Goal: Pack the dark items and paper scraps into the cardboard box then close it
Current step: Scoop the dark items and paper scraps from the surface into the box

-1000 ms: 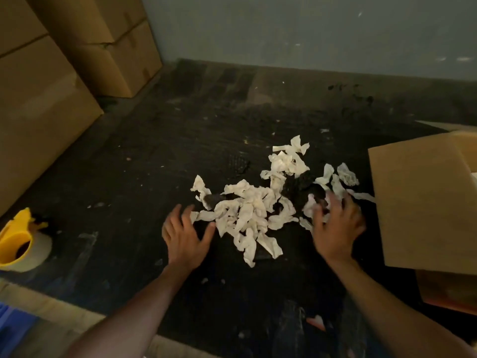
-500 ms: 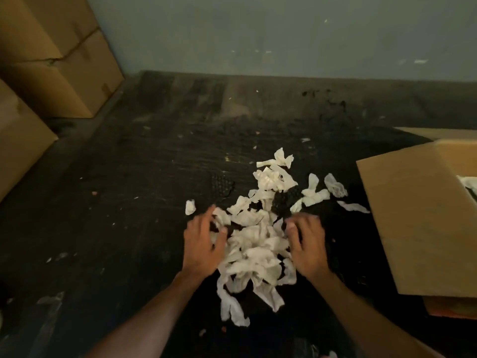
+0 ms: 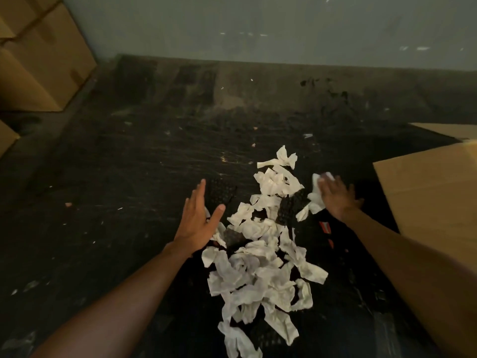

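White paper scraps [image 3: 260, 257] lie in a long heap on the dark table [image 3: 116, 189], dark mesh items [image 3: 290, 209] mixed in at its twelve o'clock end. Our left hand [image 3: 197, 218] is spread open at the heap's nine o'clock; our right hand [image 3: 335, 196], flat and open, presses a scrap at two o'clock. Sweeping carelessly could scatter light scraps or leave black pieces unseen. We cannot see inside the cardboard box [image 3: 433, 197] at three o'clock.
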Action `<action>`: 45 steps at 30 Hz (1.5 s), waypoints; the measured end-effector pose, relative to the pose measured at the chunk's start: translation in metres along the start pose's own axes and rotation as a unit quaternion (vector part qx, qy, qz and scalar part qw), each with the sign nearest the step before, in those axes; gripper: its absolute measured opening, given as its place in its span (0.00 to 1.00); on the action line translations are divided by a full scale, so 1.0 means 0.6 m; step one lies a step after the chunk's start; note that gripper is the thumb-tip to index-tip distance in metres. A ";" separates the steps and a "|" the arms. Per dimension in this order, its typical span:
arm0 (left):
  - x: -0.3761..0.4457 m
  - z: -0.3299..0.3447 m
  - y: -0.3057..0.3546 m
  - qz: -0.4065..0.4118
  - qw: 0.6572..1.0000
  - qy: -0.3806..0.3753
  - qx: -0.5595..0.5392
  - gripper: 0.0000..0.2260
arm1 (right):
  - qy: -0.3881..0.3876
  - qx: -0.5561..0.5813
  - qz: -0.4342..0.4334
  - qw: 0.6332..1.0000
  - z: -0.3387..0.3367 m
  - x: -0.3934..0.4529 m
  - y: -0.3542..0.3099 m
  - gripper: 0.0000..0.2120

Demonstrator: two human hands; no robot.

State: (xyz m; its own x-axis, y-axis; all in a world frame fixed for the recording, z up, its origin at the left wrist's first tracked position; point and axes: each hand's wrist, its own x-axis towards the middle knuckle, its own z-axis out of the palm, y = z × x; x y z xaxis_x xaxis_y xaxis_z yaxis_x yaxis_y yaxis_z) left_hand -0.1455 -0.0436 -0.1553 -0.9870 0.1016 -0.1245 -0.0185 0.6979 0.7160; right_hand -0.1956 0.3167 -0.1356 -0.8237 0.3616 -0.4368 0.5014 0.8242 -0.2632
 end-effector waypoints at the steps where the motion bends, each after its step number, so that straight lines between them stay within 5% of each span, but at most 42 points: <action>1: 0.003 0.001 0.009 0.004 0.999 -0.030 -0.028 0.39 | -0.019 -0.024 -0.039 0.999 0.011 -0.010 -0.014 0.27; 4: 0.004 0.000 0.029 0.059 0.995 -0.068 -0.039 0.36 | -0.058 0.030 -0.172 0.983 0.020 -0.076 -0.043 0.24; 10: 0.063 -0.015 0.028 0.069 0.997 -0.014 0.034 0.36 | 0.015 0.208 -0.183 0.961 -0.059 -0.046 -0.101 0.22; 16: 0.090 0.002 0.010 0.043 0.997 -0.035 0.060 0.40 | -0.005 0.049 -0.156 0.987 -0.041 0.106 -0.151 0.34; 20: 0.096 -0.002 0.005 0.038 0.997 -0.048 0.055 0.41 | -0.113 -0.075 -0.215 0.967 -0.013 0.097 -0.199 0.34; 29: 0.115 -0.016 0.028 0.083 0.978 -0.151 0.119 0.41 | -0.285 -0.026 -0.328 0.900 -0.075 -0.067 -0.198 0.33; 31: 0.113 -0.030 0.045 0.124 0.961 -0.187 0.161 0.46 | -0.260 -0.073 -0.377 0.886 -0.073 -0.088 -0.177 0.34; 36: 0.034 -0.032 0.054 0.192 0.900 -0.288 0.263 0.63 | -0.154 -0.248 -0.448 0.845 0.042 -0.130 -0.117 0.59; 39: -0.115 0.002 0.041 0.224 0.853 -0.305 0.360 0.64 | -0.101 -0.299 -0.465 0.827 0.110 -0.235 -0.037 0.58; 45: -0.117 0.036 0.029 0.157 0.929 -0.131 0.309 0.57 | 0.039 -0.207 -0.425 0.880 0.147 -0.226 -0.025 0.35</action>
State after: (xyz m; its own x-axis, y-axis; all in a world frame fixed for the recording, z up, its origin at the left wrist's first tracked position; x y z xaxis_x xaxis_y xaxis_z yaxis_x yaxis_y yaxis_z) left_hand -0.0729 -0.0235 -0.1490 -0.8542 0.4814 -0.1964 0.4389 0.8702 0.2241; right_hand -0.0681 0.2173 -0.1483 -0.8781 -0.4477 -0.1687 -0.4317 0.8934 -0.1241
